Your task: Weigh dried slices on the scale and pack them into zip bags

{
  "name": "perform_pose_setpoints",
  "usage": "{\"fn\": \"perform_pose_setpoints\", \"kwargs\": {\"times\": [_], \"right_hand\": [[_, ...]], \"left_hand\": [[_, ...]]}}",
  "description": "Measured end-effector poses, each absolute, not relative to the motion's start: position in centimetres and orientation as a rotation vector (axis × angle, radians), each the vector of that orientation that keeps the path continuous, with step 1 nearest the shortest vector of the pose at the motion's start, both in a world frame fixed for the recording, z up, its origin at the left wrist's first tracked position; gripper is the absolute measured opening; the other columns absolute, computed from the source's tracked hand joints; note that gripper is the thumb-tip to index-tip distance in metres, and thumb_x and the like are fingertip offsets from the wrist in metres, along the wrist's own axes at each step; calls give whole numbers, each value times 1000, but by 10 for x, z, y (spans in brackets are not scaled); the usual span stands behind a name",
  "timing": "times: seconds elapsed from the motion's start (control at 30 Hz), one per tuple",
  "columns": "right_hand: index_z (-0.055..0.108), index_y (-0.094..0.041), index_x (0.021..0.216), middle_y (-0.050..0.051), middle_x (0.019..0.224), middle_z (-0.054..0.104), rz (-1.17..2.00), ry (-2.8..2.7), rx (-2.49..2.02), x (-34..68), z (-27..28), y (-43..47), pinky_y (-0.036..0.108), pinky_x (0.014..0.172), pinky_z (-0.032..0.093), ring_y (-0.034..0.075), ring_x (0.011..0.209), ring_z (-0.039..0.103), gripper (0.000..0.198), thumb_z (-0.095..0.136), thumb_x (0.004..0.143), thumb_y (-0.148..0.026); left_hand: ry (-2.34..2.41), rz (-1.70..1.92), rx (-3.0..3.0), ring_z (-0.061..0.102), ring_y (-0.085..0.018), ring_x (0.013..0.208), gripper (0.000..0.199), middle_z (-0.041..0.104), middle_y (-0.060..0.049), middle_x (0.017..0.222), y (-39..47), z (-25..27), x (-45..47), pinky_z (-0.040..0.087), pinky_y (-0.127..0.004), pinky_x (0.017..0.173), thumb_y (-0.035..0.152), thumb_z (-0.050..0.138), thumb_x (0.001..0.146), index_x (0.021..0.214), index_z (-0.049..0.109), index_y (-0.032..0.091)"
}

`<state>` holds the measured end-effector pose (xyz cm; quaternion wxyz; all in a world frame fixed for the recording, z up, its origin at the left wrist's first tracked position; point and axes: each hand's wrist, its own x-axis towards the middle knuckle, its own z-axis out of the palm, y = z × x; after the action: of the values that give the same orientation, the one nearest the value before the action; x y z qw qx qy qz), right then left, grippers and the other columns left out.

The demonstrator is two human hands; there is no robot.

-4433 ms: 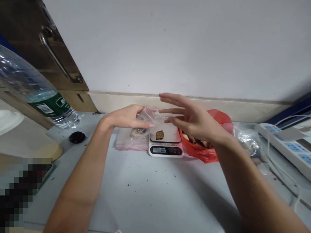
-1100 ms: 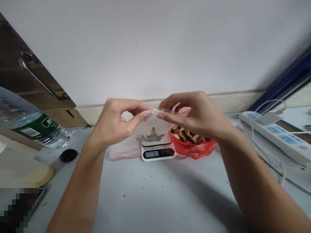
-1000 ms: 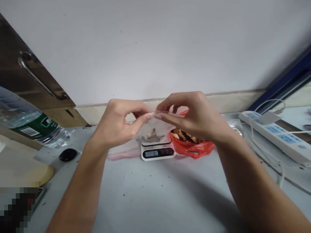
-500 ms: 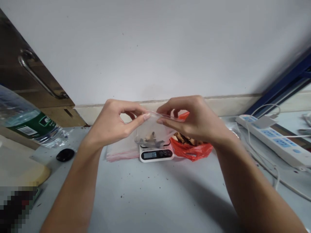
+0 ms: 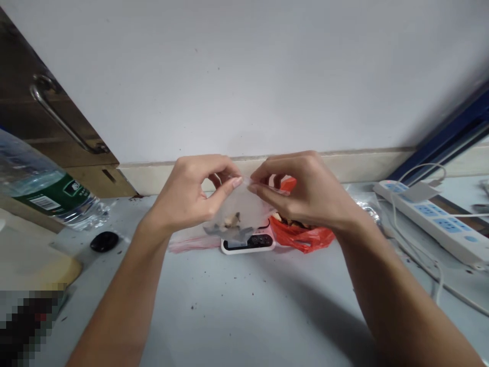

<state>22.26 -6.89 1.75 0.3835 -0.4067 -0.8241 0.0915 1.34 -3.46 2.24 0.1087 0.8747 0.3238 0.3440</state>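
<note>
A clear plastic bag [image 5: 244, 204] hangs between my two hands, with a few brown and dark dried pieces [image 5: 232, 221] in its bottom. My left hand [image 5: 202, 188] pinches its top edge between thumb and fingers. Close beside it, my right hand [image 5: 296, 188] pinches the same edge. Below and behind the bag sits a small white digital scale [image 5: 248, 251], its display partly covered by the bag. A red plastic bag [image 5: 305, 239] holding brown dried pieces lies open right of the scale, partly behind my right hand. Flat bags with pink edges [image 5: 196, 244] lie left of the scale.
A large water bottle [image 5: 49, 188] leans in at the left, near a black oval object [image 5: 104, 241]. On the right lie a white power strip [image 5: 431, 219] and cables [image 5: 439, 275]. A wall [image 5: 244, 92] rises behind the table [image 5: 229, 316], which has scattered crumbs.
My left hand has moved right, closer to my right hand, and the bag's top edge is gathered narrower. The bag's bottom hangs lower and now covers part of the scale's display.
</note>
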Motion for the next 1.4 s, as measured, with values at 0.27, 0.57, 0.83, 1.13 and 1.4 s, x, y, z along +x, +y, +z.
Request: {"fn": "perform_pose_setpoints", "kwargs": {"times": [0.27,0.57,0.83,1.13,1.4], "right_hand": [[71,-25,78,3,74,71,201,-2082,-1062,218,18,-71,35,65,49,20,68,62,16,63,91,-22],[69,-23,76,1,73,71,290,-2112,-991,218,16,-68,33,65,48,17,67,61,15,64,90,-22],[70,-22,78,3,77,75,318,-2110,-1049,231,14,-60,31,63,49,17,68,63,13,62,89,-24],[70,-22,74,2,67,69,288,-2065,-1253,252,20,-58,30,61,48,16,60,59,16,64,86,-31],[62,-19,64,1,61,65,186,-1922,-1371,269,21,-64,30,64,47,14,61,57,27,70,85,-34]], "left_hand": [[891,1045,2577,67,-18,68,17,75,0,75,-36,24,13,53,-31,72,32,61,91,79,71,25],[937,826,2703,63,-18,70,17,68,-2,74,-40,31,8,43,-28,57,28,54,91,75,58,23],[941,780,2747,61,-15,69,19,67,0,74,-32,37,-5,43,-25,62,26,52,93,75,55,21],[962,811,2774,62,-15,67,17,68,1,73,-33,42,-17,41,-24,60,28,55,92,77,58,21],[889,846,2818,63,-15,66,16,69,1,74,-36,50,2,44,-25,63,28,55,93,80,61,22]]}}
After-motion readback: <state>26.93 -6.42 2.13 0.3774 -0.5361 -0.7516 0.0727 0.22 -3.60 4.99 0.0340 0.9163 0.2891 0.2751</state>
